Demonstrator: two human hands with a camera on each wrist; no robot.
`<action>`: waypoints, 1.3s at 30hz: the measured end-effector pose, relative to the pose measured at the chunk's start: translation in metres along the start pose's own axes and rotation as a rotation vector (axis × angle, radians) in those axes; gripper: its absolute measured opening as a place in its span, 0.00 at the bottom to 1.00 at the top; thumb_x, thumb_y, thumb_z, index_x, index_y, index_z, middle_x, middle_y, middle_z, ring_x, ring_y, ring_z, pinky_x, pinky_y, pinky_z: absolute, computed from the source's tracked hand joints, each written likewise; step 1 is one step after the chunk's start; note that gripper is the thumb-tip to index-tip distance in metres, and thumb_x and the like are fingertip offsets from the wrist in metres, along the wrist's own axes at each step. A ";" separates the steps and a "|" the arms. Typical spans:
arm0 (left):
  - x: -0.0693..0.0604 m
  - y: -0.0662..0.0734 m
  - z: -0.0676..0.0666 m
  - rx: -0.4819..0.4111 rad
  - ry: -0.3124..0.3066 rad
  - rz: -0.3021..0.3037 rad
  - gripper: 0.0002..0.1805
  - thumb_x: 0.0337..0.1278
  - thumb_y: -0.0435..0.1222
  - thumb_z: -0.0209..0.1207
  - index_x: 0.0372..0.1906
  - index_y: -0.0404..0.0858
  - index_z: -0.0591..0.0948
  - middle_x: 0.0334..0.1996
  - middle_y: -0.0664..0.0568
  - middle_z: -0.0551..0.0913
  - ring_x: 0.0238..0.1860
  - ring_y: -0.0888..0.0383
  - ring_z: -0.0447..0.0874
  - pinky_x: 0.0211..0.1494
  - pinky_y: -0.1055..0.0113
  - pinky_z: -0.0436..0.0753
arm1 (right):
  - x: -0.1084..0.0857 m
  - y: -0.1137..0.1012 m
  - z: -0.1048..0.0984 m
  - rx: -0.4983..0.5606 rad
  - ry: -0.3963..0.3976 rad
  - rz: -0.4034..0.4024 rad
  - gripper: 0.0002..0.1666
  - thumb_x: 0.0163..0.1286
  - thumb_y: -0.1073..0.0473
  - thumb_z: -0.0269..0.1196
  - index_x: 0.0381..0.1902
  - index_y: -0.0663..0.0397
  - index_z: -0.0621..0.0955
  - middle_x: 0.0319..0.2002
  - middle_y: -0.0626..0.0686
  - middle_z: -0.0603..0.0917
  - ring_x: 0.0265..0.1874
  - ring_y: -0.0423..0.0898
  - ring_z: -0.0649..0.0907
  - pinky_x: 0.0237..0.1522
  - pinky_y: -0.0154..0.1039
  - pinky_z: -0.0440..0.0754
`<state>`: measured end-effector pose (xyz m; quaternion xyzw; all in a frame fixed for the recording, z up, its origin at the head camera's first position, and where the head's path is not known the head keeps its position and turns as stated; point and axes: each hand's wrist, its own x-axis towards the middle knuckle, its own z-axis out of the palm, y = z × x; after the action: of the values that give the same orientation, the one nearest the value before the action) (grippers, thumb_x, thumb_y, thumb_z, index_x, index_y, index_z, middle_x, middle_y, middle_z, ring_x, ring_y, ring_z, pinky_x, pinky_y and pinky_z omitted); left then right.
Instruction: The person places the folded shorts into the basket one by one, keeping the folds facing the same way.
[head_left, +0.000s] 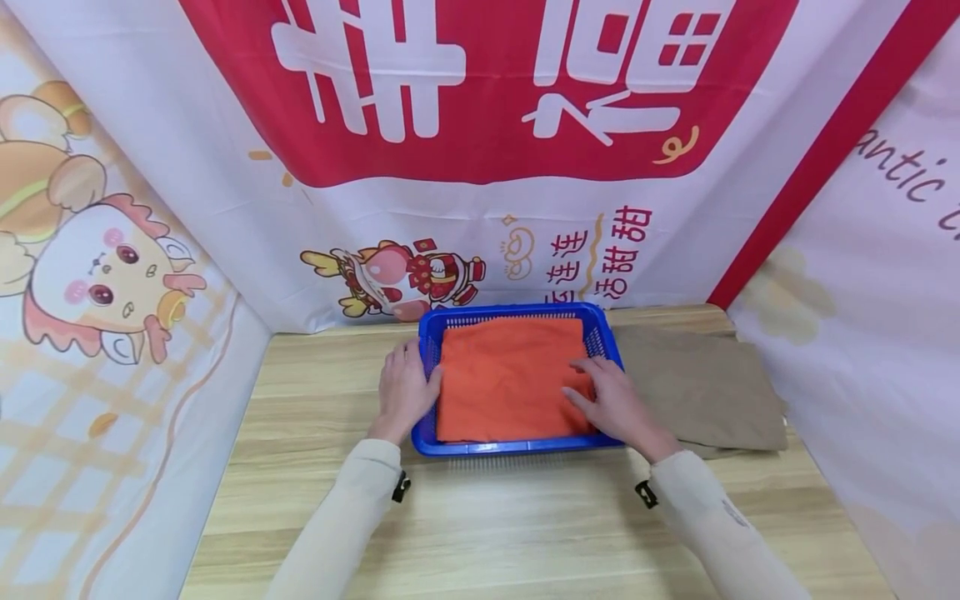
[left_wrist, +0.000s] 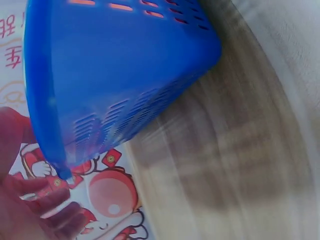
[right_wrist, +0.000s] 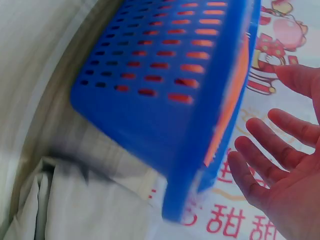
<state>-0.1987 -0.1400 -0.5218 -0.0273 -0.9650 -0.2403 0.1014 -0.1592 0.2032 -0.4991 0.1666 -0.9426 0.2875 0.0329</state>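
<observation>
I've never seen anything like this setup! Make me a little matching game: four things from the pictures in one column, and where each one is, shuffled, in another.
Things
1. Orange cloth
2. Left hand
3. Brown cloth
4. Right hand

Places in the head view
A. On the wooden table, to the right of the blue basket
B. Reaching over the right rim of the blue basket
C. Lying inside the blue basket
D. At the left rim of the blue basket

Right pairs
1-C, 2-D, 3-A, 4-B
</observation>
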 end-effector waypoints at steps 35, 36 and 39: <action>-0.017 -0.014 0.019 -0.029 -0.029 -0.273 0.23 0.75 0.51 0.49 0.41 0.32 0.76 0.34 0.36 0.82 0.39 0.33 0.84 0.37 0.39 0.79 | -0.075 0.145 -0.083 -0.058 0.178 0.412 0.36 0.72 0.56 0.64 0.64 0.81 0.67 0.55 0.83 0.71 0.53 0.78 0.72 0.52 0.72 0.70; -0.017 -0.014 0.019 -0.031 -0.026 -0.279 0.23 0.75 0.51 0.49 0.41 0.32 0.76 0.34 0.37 0.82 0.39 0.34 0.84 0.37 0.39 0.79 | -0.076 0.152 -0.084 -0.081 0.166 0.443 0.39 0.72 0.54 0.64 0.65 0.82 0.65 0.56 0.84 0.69 0.54 0.79 0.70 0.53 0.73 0.69; -0.017 -0.014 0.019 -0.037 -0.013 -0.289 0.23 0.75 0.51 0.49 0.41 0.32 0.76 0.34 0.37 0.82 0.39 0.34 0.84 0.37 0.40 0.79 | -0.081 0.169 -0.086 -0.122 0.130 0.534 0.47 0.72 0.48 0.64 0.67 0.84 0.61 0.58 0.87 0.64 0.56 0.83 0.65 0.54 0.76 0.66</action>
<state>-0.1870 -0.1432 -0.5483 0.1083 -0.9549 -0.2702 0.0589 -0.1418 0.4065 -0.5298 -0.1087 -0.9646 0.2389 0.0263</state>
